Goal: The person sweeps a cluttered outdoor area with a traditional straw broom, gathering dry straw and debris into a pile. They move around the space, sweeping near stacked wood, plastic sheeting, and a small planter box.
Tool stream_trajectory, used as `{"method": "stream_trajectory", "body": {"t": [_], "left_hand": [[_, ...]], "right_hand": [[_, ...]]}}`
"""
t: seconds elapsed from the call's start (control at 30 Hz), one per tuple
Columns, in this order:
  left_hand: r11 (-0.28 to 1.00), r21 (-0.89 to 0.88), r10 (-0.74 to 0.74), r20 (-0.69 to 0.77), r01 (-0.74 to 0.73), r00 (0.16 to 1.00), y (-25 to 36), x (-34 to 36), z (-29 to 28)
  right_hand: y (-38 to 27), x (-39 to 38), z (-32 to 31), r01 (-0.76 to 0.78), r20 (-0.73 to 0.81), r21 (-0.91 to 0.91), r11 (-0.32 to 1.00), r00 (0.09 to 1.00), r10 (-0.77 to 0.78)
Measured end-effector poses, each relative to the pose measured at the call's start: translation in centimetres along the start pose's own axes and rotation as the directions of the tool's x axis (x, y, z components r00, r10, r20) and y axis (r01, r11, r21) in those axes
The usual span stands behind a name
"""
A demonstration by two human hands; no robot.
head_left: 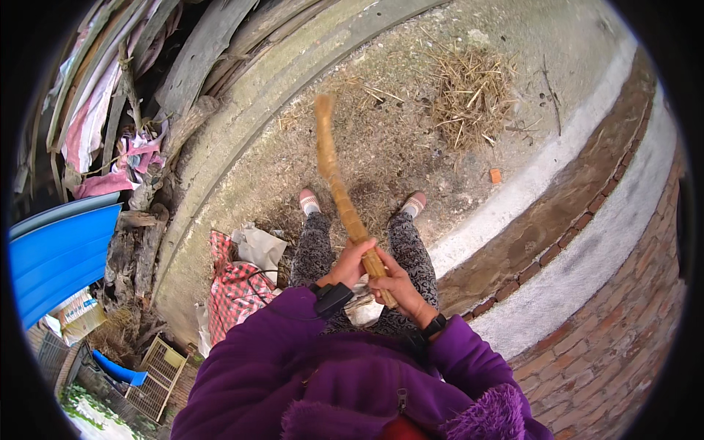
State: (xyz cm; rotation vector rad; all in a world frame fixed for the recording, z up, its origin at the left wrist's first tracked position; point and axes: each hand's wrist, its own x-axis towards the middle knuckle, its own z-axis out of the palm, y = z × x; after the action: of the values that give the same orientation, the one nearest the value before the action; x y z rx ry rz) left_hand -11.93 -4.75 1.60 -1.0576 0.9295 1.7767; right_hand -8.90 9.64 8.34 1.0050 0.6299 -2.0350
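Both of my hands are closed around the lower part of a long, slightly bent tan stick, banded with ring-like marks along its length. My left hand grips it a little higher up. Just below, my right hand wraps round it near its bottom end. The stick slants up and away between my legs, its thicker far end slightly blurred above the ground. Behind my hands, a crumpled whitish thing shows between my thighs, partly hidden.
A pile of straw lies ahead on the right, near an orange brick piece. Red-checked cloth and a pale crumpled sheet lie by my left leg. Stacked boards and a blue metal sheet stand left; a brick wall right.
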Motion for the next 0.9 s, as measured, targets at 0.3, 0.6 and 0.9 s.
{"method": "stream_trajectory", "body": {"t": [0.3,0.6,0.9], "left_hand": [[0.999,-0.016,-0.049,-0.053,0.048,0.997,7.4,7.2,-6.8],[0.969,0.237,-0.112,0.175,0.068,0.978,2.7,12.5,7.0],[0.971,0.234,-0.069,0.115,0.04,0.991,-1.0,7.2,7.4]], "right_hand": [[-2.9,13.9,1.0,-0.131,0.147,0.116,0.985,0.983,0.113],[-5.7,3.9,-5.2,0.28,-0.199,0.18,0.943,0.949,-0.244],[-3.7,0.0,-6.3,0.267,-0.145,-0.105,0.958,0.949,-0.28]]}}
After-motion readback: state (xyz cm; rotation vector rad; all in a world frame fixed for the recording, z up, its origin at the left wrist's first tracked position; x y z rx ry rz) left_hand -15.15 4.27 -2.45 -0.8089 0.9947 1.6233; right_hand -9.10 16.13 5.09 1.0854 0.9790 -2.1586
